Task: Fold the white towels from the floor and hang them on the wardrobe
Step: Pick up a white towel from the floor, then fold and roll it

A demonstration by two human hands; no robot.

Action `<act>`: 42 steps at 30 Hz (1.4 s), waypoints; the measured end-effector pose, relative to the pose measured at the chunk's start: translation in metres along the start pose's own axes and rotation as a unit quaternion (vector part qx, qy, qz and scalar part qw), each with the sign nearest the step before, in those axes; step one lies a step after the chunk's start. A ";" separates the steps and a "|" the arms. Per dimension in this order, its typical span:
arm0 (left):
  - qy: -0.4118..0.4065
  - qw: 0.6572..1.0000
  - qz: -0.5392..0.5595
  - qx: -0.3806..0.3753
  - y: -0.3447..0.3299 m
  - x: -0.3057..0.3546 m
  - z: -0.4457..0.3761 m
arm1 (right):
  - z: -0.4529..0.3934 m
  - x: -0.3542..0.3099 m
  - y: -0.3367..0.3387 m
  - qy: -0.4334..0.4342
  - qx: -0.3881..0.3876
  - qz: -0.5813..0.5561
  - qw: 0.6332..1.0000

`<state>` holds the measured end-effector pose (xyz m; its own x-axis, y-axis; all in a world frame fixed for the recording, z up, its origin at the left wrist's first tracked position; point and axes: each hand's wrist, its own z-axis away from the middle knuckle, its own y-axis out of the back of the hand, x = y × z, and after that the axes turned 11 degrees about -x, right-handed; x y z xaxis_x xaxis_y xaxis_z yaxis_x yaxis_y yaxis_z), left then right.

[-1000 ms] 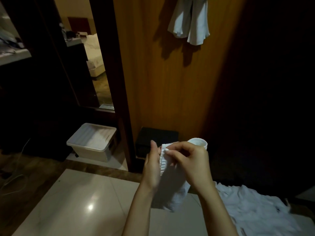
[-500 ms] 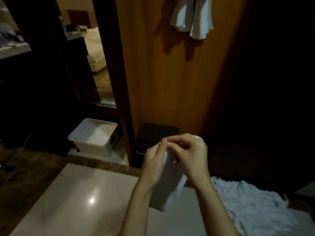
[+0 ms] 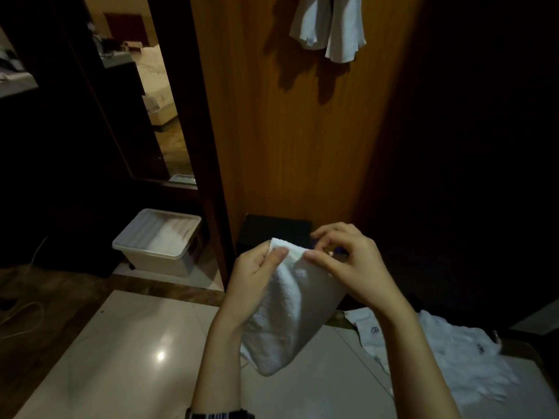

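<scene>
— What stands around the tall orange-brown wooden panel (image 3: 302, 140)?
— Left of it, a dark-framed mirror (image 3: 142, 95). At its foot, a small black box (image 3: 273, 232), and further left a lidded beige plastic bin (image 3: 157, 241).
— And below?
— Glossy pale floor tiles (image 3: 121, 358) catching one light spot.

Dim, warm light falls on the wood panel (image 3: 302, 131), a glare spot shines on the glossy floor tile (image 3: 160, 355), the right side sinks into black, and edges bend.

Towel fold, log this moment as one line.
step: folding | left hand: pinches white towel | right hand: pinches top edge | hung towel: on wardrobe
</scene>
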<state>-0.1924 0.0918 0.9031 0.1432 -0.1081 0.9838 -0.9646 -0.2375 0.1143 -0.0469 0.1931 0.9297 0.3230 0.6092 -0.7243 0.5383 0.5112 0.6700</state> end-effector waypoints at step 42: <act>-0.009 0.997 0.074 0.008 0.008 -0.002 -0.003 | 0.006 -0.024 0.018 0.415 -0.198 0.496 0.736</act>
<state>-0.2008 0.0930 0.9024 0.0038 -0.1599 0.9871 -0.9720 -0.2326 -0.0340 -0.0405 0.1844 0.9586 -0.2710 0.8784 0.3936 0.0356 -0.3995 0.9160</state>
